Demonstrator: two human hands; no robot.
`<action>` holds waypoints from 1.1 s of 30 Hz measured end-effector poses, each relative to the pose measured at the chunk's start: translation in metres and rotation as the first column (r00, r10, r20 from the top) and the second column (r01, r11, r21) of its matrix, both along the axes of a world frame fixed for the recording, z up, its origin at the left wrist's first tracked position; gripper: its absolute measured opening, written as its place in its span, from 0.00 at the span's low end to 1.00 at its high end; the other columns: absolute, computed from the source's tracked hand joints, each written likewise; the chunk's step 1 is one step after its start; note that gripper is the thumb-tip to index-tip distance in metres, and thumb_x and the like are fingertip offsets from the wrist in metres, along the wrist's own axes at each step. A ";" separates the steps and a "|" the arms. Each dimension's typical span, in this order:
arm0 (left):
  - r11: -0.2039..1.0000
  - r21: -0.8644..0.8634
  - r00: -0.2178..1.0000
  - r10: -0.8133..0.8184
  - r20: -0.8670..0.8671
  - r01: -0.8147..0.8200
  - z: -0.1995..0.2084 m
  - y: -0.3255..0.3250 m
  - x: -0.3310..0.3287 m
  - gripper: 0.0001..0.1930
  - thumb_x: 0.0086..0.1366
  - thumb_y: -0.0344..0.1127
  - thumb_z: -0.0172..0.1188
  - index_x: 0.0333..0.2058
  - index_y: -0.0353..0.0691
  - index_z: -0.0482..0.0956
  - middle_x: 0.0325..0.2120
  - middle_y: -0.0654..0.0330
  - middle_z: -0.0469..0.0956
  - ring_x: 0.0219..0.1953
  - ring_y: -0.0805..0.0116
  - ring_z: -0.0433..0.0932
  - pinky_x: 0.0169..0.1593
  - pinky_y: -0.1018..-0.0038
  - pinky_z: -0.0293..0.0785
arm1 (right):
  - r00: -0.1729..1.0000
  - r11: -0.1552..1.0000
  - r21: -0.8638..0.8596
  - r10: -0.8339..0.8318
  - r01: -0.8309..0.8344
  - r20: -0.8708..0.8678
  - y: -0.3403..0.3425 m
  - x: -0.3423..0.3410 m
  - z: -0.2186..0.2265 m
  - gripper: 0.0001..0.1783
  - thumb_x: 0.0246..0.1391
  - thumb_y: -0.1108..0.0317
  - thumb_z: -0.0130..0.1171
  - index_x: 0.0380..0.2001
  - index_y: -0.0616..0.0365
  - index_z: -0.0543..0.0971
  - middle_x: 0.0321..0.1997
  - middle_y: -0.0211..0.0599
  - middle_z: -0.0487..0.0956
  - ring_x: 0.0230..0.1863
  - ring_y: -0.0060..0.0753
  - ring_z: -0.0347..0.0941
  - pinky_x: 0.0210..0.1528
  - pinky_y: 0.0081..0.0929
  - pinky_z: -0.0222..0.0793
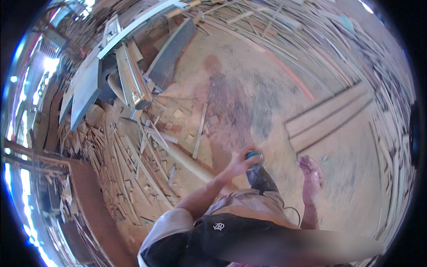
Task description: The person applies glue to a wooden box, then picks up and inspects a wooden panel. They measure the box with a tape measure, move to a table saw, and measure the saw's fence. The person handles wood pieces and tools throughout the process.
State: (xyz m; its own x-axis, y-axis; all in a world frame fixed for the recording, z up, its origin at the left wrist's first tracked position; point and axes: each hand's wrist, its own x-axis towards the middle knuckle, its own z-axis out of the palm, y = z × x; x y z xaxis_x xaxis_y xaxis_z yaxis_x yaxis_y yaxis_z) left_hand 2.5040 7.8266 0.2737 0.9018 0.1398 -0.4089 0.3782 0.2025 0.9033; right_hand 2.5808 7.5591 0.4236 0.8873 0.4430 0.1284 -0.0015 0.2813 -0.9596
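My left hand (240,164) reaches out in front of my body, above my dark-trousered leg. Its fingers are closed round a small teal rounded object (253,155), mostly covered by the fingers, so its kind does not show. To the right, my right hand (311,170) hangs over the floor beside my body, slightly blurred. Its fingers are loosely bent, and no object shows in them. A wide wooden panel (327,119) made of boards lies on the floor just beyond that hand.
A machine with grey panels (86,91) stands at the far left. A ribbed hose (189,163) runs across the floor towards me, among loose wood strips and offcuts (133,155). Long timber lengths (347,58) are heaped along the far and right sides. A brown beam (91,200) lies at left.
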 end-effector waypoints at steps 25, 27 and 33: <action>0.942 0.240 0.969 0.248 -0.025 -0.235 0.021 0.413 0.764 0.24 0.67 0.50 0.67 0.55 0.43 0.78 0.40 0.64 0.79 0.39 0.72 0.77 0.43 0.73 0.78 | 0.564 0.653 0.122 0.527 -0.748 0.636 0.442 0.797 0.186 0.18 0.61 0.52 0.67 0.30 0.57 0.82 0.34 0.42 0.85 0.36 0.44 0.84 0.60 0.49 0.69; 0.929 0.300 0.972 0.233 -0.021 -0.216 0.015 0.433 0.833 0.24 0.67 0.49 0.68 0.56 0.44 0.77 0.42 0.63 0.80 0.40 0.72 0.77 0.43 0.73 0.78 | 0.769 0.815 0.191 0.399 -0.547 0.499 0.449 0.858 0.159 0.16 0.59 0.55 0.69 0.33 0.57 0.82 0.34 0.42 0.85 0.35 0.43 0.83 0.58 0.49 0.70; 0.866 0.198 0.864 0.488 -0.125 -0.460 -0.032 0.496 0.965 0.26 0.67 0.48 0.66 0.57 0.39 0.76 0.36 0.64 0.78 0.34 0.76 0.76 0.32 0.73 0.78 | 0.837 0.889 0.147 0.337 -0.433 0.431 0.474 1.088 0.094 0.16 0.61 0.61 0.67 0.45 0.62 0.82 0.38 0.45 0.83 0.40 0.39 0.82 0.55 0.45 0.72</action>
State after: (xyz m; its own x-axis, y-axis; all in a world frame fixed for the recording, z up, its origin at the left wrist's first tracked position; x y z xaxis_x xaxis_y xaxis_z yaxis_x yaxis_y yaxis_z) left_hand 3.4686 8.3222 0.2421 0.6313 0.6072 -0.4825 0.4183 0.2573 0.8711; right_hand 3.6689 8.0334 0.5179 0.5080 0.6531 0.5616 0.1968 0.5468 -0.8138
